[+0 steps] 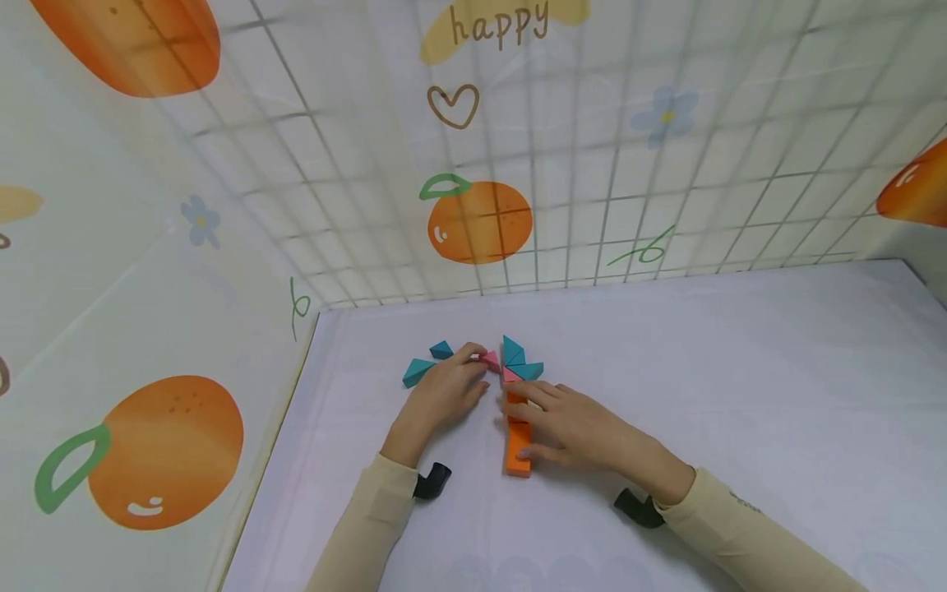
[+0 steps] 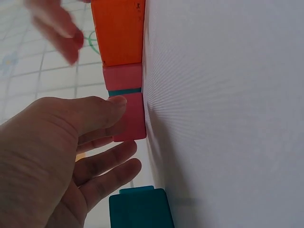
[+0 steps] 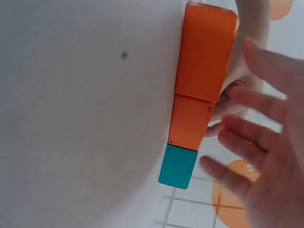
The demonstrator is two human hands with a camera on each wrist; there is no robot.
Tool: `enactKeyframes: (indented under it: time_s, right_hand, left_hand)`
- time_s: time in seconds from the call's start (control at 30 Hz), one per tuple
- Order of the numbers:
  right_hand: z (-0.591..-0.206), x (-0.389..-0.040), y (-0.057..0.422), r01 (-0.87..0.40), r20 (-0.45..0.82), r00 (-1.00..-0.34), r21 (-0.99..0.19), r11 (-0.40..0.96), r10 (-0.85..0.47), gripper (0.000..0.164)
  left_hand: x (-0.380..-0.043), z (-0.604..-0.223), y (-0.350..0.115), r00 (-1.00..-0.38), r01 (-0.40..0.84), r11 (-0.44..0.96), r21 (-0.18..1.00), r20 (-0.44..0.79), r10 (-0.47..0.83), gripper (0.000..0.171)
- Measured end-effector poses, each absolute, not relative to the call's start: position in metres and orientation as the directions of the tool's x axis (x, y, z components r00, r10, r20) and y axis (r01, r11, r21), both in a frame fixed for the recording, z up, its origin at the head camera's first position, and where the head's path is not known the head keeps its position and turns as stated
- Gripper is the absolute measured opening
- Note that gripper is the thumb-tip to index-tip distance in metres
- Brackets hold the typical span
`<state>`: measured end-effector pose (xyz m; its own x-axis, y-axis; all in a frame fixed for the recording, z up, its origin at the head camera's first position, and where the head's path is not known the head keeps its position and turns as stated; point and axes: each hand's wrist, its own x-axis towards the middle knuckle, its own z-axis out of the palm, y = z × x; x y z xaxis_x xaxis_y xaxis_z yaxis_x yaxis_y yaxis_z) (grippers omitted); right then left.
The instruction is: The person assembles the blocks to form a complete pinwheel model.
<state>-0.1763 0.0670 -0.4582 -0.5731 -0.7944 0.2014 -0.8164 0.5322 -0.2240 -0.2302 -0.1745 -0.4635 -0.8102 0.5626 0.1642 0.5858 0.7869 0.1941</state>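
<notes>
My left hand (image 1: pixel 441 393) pinches a pink triangular block (image 1: pixel 491 360), its thumb across the block's side in the left wrist view. This block sits just left of a column of blocks lying on the table. Two orange blocks (image 1: pixel 517 455) form the lower part of that column. Above them come a smaller pink block (image 1: pixel 510 375) and several teal triangular blocks (image 1: pixel 513 353). My right hand (image 1: pixel 573 423) hovers over the orange blocks, its fingers spread and loosely bent. In the right wrist view those fingers are beside the column with nothing between them.
Two loose teal blocks, one larger (image 1: pixel 418 372) and one smaller (image 1: pixel 441 350), lie left of my left hand. A white cloth covers the table (image 1: pixel 740 370). Printed curtains (image 1: pixel 355 164) stand along its back and left edges. Black devices (image 1: pixel 433 482) sit at both wrists.
</notes>
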Motion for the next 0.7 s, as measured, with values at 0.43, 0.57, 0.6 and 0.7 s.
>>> enactKeyframes:
  time_s: [0.43,0.57,0.6,0.7]
  right_hand:
    - [-0.4522,-0.1693,0.0611,-0.836,0.125,-0.506,-0.315,0.450,-0.853,0.030]
    - [-0.4520,-0.1692,0.0612,-0.837,0.124,-0.507,-0.308,0.452,-0.853,0.028]
    - [-0.4520,-0.1692,0.0612,-0.837,0.123,-0.507,-0.309,0.452,-0.853,0.028]
    - [-0.4522,-0.1691,0.0615,-0.836,0.121,-0.508,-0.307,0.454,-0.853,0.027]
  left_hand:
    - [-0.2301,-0.4639,-0.1745,-0.815,0.579,0.792,0.193,0.149,0.560,0.022]
    - [-0.2297,-0.4641,-0.1751,-0.817,0.576,0.795,0.192,0.149,0.556,0.021]
    - [-0.2295,-0.4641,-0.1752,-0.819,0.573,0.797,0.191,0.147,0.554,0.022]
    - [-0.2292,-0.4638,-0.1746,-0.823,0.567,0.802,0.189,0.140,0.550,0.023]
